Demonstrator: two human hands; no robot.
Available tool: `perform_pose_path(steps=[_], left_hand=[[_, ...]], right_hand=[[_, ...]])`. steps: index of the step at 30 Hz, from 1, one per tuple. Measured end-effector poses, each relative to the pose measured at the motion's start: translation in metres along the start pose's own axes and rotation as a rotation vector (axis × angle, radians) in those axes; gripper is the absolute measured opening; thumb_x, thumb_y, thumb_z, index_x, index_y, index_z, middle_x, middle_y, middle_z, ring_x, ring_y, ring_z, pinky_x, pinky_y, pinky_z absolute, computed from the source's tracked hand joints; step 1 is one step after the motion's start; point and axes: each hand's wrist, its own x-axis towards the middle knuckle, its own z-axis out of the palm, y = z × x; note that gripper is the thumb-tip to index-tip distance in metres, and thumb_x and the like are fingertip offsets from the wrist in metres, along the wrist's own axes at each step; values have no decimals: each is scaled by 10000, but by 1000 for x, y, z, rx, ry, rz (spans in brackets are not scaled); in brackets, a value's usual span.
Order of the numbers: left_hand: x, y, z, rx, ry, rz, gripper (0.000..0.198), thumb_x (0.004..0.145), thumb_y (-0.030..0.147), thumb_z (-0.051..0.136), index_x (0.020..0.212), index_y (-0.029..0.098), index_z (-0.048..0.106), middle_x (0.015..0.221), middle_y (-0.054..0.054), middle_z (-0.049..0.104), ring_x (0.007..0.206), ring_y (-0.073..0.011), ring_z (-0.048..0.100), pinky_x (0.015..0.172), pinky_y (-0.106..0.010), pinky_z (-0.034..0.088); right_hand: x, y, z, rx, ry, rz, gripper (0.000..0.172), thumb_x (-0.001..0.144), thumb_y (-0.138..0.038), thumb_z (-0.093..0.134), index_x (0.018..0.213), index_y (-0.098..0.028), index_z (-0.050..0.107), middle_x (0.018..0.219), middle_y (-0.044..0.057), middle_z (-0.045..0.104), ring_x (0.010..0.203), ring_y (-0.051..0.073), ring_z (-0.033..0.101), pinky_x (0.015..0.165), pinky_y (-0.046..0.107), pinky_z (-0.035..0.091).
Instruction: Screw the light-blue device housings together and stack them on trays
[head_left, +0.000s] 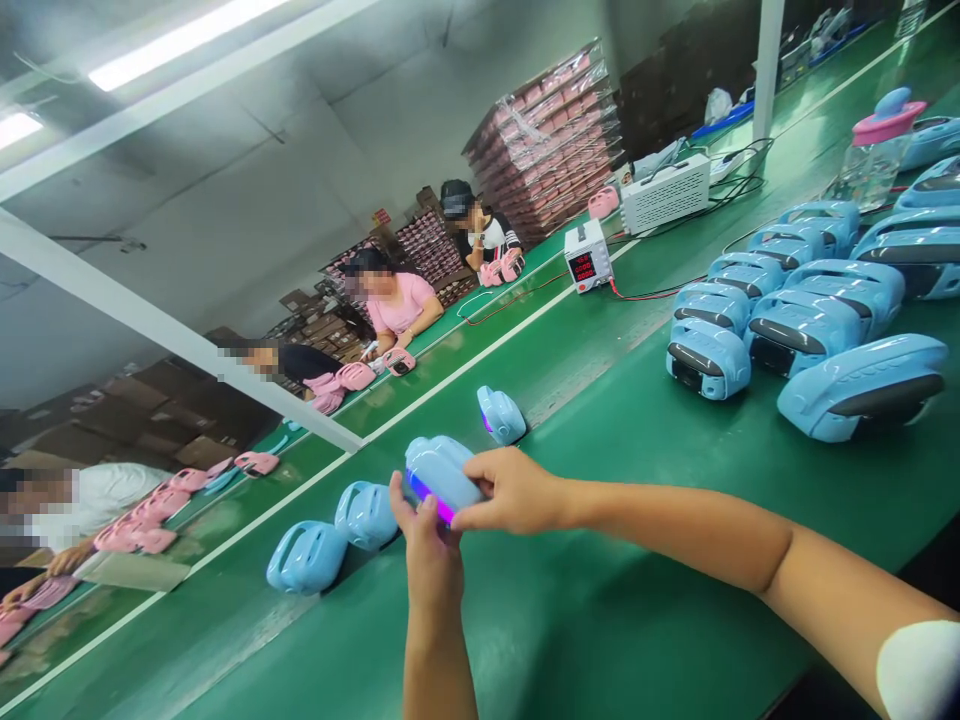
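Observation:
Both my hands hold a light blue plastic device (442,465) above the green tabletop. A purple strip glows along its lower side. My left hand (429,530) grips it from below, fingers at the left end and thumb by the strip. From the right, my right hand (514,490) closes its thumb and fingers round the other end. Just behind stands another blue device (504,415) with a purple glow. Two more blue housings with handle openings, one nearer (307,557) and one beside it (366,515), sit left of my hands.
Several blue devices with dark panels (806,325) crowd the right side. A power supply (589,258) with a red display and wires stands mid-table, near a lidded clear bottle (870,160). Across the table, several people sit by pink housings (356,376). A white post (225,365) crosses the left.

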Motion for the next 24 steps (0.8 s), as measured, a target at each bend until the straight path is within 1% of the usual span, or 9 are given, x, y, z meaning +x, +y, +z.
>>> perform_pose_path(steps=[2,3,5,8,10,13,16,19,24], left_hand=[[3,5,-2,-33,14,-103,715,760,445,550,1387,393,212,1181,-57,497,915,-170,575,703,-296,448],[5,8,-5,-34,38,-111,723,754,435,559,1384,390,208,1164,-59,497,933,-180,577,714,-310,445],[8,15,-13,-25,100,-63,701,738,402,580,1356,369,249,1114,-56,506,965,-199,579,752,-343,440],[11,23,-24,-49,145,-23,636,718,359,592,1288,351,311,1016,-35,540,922,-211,598,774,-383,432],[12,26,-27,-49,160,-20,621,702,335,607,1257,347,328,985,-28,553,902,-216,607,784,-399,426],[11,27,-26,-31,152,-23,610,685,330,622,1228,337,345,988,-34,564,901,-222,610,802,-411,416],[9,24,-22,-12,112,-32,582,667,343,634,1188,327,374,1000,-39,572,905,-224,609,797,-403,412],[9,22,-20,5,94,-44,557,634,364,656,1131,311,410,987,-34,572,898,-226,606,780,-390,414],[10,21,-18,34,102,-62,524,604,397,670,1067,286,451,993,-28,565,883,-216,601,784,-382,417]], right_hand=[[11,8,-12,17,70,50,418,632,-329,700,519,-176,327,503,-87,273,509,57,246,484,227,175],[16,13,-19,-8,114,58,404,630,-327,686,518,-178,327,506,-86,273,509,58,246,487,228,175],[28,31,-33,-140,237,54,363,642,-330,650,531,-184,337,513,-78,296,510,68,265,496,235,178],[44,71,-53,-388,438,95,306,683,-330,595,569,-196,345,530,-59,340,524,93,300,516,254,189],[51,103,-65,-460,513,168,285,707,-318,573,587,-202,342,543,-50,349,535,106,306,528,261,200],[55,148,-83,-465,550,233,279,703,-277,576,585,-208,334,546,-45,347,542,116,313,531,265,206],[54,177,-99,-441,569,295,324,676,-271,614,565,-213,315,522,-53,334,529,117,319,520,262,204],[54,192,-111,-395,602,352,350,675,-317,634,564,-213,319,519,-60,343,519,113,330,507,255,210],[58,196,-119,-268,625,398,297,707,-351,607,583,-203,381,510,-69,341,503,104,326,497,250,217]])
